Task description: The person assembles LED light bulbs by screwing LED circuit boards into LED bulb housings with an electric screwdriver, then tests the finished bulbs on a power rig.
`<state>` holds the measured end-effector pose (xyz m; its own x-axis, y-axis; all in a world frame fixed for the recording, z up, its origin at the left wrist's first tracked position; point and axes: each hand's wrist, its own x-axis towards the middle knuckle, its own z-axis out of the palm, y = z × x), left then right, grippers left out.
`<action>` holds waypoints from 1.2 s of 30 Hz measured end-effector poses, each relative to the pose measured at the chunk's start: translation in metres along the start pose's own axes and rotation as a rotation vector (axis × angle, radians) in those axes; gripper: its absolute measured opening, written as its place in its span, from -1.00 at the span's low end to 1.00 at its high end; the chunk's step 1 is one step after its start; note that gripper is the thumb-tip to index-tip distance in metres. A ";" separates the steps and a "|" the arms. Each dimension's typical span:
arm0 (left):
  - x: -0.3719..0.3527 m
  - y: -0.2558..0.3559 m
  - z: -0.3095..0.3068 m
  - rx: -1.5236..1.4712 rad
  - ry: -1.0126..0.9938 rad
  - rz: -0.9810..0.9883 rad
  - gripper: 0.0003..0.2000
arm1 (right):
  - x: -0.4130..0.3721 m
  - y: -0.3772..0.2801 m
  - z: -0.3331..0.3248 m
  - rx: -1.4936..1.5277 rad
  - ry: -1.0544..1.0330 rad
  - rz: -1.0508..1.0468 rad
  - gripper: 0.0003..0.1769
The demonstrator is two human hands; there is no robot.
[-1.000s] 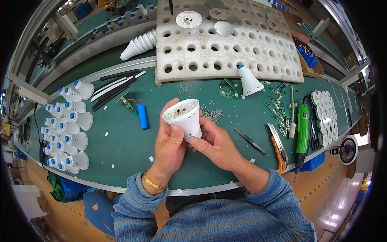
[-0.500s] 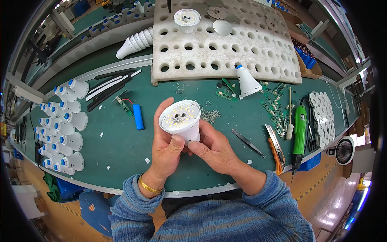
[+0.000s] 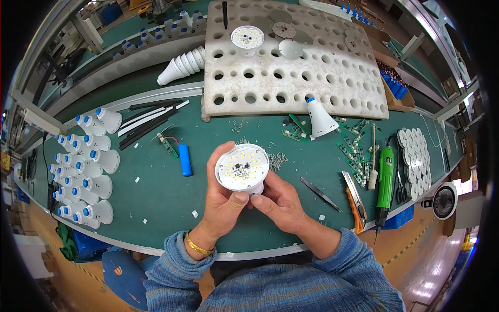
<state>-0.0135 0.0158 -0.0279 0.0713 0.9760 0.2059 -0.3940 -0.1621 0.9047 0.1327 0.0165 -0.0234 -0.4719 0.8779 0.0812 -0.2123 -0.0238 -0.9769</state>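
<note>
Both hands hold one white LED bulb (image 3: 243,167) above the near middle of the green bench. Its round board with yellow LEDs and two black chips faces up and toward me. My left hand (image 3: 221,203) wraps the bulb's left side, thumb at the near rim. My right hand (image 3: 280,203) is closed round the lower right, its thumb pressed near the base. The base is mostly hidden by my fingers. Behind the bulb lies a pile of small screws (image 3: 277,161). To the left is a blue battery cell (image 3: 185,160), wired to a small green circuit board (image 3: 168,147).
Rows of white bulb housings (image 3: 97,186) stand left. A holed foam board (image 3: 291,96) at the back carries another LED bulb (image 3: 247,39). Tweezers (image 3: 320,194), a utility knife (image 3: 354,200), a green electric screwdriver (image 3: 385,182) and round LED boards (image 3: 414,164) lie right.
The bulb has tipped so its LED face turns more toward me. Both hands, still gripping it, sit slightly lower and to the right in view; the whole scene has shifted a little too.
</note>
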 end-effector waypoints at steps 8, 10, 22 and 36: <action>0.000 -0.001 -0.002 -0.082 -0.062 0.024 -0.18 | 0.001 0.004 0.000 -0.005 0.014 -0.057 -0.36; 0.000 -0.002 -0.003 -0.084 -0.063 0.025 -0.18 | 0.001 0.003 0.002 0.032 0.020 -0.061 -0.37; 0.002 0.001 -0.004 0.041 -0.095 0.121 -0.08 | 0.005 0.016 -0.003 -0.066 0.041 -0.042 -0.27; 0.004 0.001 -0.002 0.102 -0.125 0.166 -0.06 | 0.007 0.020 -0.009 -0.118 0.065 -0.042 -0.28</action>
<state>-0.0159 0.0198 -0.0268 0.1281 0.9101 0.3941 -0.3156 -0.3393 0.8862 0.1326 0.0268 -0.0437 -0.4076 0.9062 0.1128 -0.1268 0.0662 -0.9897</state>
